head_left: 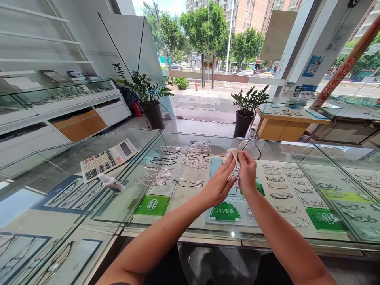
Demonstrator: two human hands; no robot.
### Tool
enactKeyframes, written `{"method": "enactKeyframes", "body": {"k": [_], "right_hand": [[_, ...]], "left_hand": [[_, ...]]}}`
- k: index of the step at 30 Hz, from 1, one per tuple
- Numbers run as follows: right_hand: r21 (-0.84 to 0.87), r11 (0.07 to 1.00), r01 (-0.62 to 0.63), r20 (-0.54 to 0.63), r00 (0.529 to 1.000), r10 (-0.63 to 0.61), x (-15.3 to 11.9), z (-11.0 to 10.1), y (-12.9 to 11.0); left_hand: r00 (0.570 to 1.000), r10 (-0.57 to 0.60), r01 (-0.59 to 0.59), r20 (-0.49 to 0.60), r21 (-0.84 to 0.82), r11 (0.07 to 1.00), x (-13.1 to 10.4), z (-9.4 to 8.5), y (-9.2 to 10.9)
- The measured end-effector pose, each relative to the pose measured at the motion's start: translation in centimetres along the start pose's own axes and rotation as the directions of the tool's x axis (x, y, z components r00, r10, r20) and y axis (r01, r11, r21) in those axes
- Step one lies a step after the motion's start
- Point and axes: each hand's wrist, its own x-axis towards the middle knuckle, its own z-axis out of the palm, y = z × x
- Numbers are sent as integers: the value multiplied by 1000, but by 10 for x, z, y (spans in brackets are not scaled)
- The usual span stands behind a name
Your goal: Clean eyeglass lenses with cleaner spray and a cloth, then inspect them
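Note:
Both my hands are raised over the glass counter, close together. My left hand (220, 180) is closed on a pale cleaning cloth (233, 156), folded between its fingers and thumb. Against it, my right hand (247, 169) grips a pair of thin dark-framed eyeglasses (249, 143); one lens and a curved temple stick out beyond the fingers. The cloth and my fingers hide the other part of the frame. Under my hands, rows of eyeglasses lie in the display case. One dark-rimmed pair (188, 182) is left of my left forearm; I cannot tell whether it is on or under the glass.
A large-key calculator (108, 159) and a small white bottle (111, 183) lie on the glass at the left. Green signs (152, 204) are in the case. Beyond the counter (184, 227) stand two potted plants (152, 113) (244, 118) by the glass doors.

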Motion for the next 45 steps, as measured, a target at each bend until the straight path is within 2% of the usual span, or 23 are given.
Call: {"method": "enactKeyframes", "body": {"k": [5,8,10,13,15,18,22,23,25,26,28,29,30,31,32,33,34,37,40,45], "right_hand": [[39,999,-24,-95,995,27,10,-4,-3],[177,984,-38,-130,990,62,25,-11,-8],[266,963,-33,-112,992,65,36,-17,-12],[319,945,-75,40,997,66,47,-27,-17],[327,936,-133,177,981,78,50,-31,-19],[326,925,-194,329,941,82,47,-33,-23],[310,928,-209,416,907,65,43,-32,-27],[303,930,-209,435,899,60,42,-32,-28],[285,936,-207,482,875,47,44,-35,-29],[273,940,-206,511,859,40,45,-38,-29],[233,948,-216,590,807,39,49,-44,-29],[201,953,-228,638,768,49,51,-47,-29],[158,957,-242,690,720,68,53,-50,-29],[112,961,-253,739,668,90,55,-53,-28],[65,963,-261,782,613,114,56,-55,-27],[22,964,-265,816,562,135,57,-56,-26],[-11,965,-263,841,519,151,57,-56,-25],[-81,968,-237,881,436,181,54,-53,-24],[-105,971,-213,890,415,188,51,-50,-24],[-102,969,-223,895,405,187,49,-48,-27]], "left_hand": [[1000,6,-6,1,1,1000,0,-7,3],[999,-11,5,-47,-122,992,2,-18,9],[995,-92,81,-38,-236,968,3,-22,15],[971,-197,231,135,-309,923,4,-18,21],[943,-170,250,286,-273,929,3,-6,22],[900,-79,154,428,-145,977,-2,16,17],[871,49,-115,488,106,988,-7,33,8],[876,77,-167,476,150,974,-7,33,7],[916,107,-203,388,215,955,-5,27,5],[945,108,-186,308,239,953,-4,21,5],[994,90,-104,62,275,956,-2,5,3],[993,78,-49,-91,285,957,0,-3,2],[967,72,2,-243,289,957,1,-12,0],[925,72,43,-373,293,955,2,-20,-2],[886,84,64,-455,301,952,3,-26,-4],[866,96,70,-491,310,948,4,-32,-5],[866,105,66,-489,319,945,4,-35,-6],[911,70,70,-407,320,945,5,-37,-8],[918,42,90,-395,309,947,4,-32,-8],[910,75,65,-408,319,945,4,-36,-10]]}}
